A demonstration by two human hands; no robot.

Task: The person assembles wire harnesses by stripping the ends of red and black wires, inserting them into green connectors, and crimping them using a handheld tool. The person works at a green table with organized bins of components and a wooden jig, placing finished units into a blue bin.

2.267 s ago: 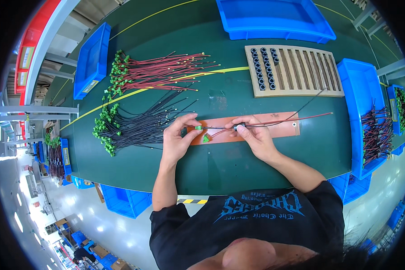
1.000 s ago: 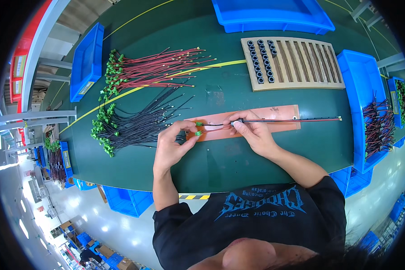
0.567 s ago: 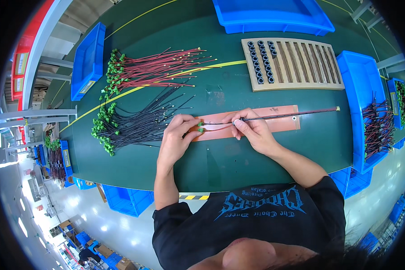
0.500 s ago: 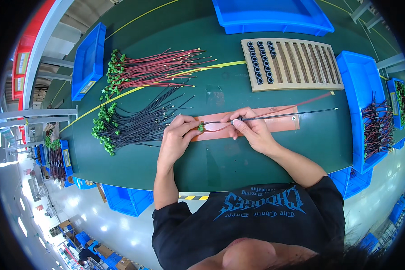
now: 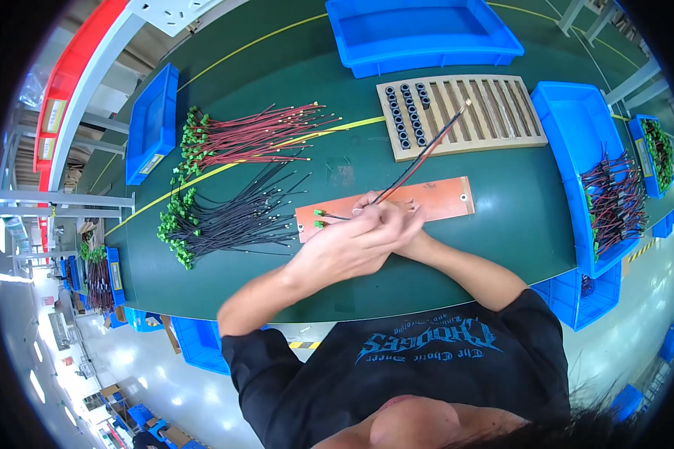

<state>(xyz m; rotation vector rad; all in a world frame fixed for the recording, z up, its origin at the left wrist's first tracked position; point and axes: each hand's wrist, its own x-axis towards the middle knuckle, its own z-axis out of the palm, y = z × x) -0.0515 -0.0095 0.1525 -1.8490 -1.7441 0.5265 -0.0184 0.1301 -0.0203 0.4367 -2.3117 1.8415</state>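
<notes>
Red and black wire pair [image 5: 419, 157], thin, held together, slanting up-right over the copper-coloured board [image 5: 434, 200]; green connectors [image 5: 318, 218] at their left ends resting on the board.

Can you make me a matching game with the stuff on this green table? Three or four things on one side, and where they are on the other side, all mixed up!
Things:
1. red wires
2. black wires
3. wooden rack
4. orange board

Places:
A. under the two hands
B. just in front of the big blue tray at the far edge
C. far left pile
D. near left pile

Pairs: 1-C, 2-D, 3-B, 4-A
</notes>
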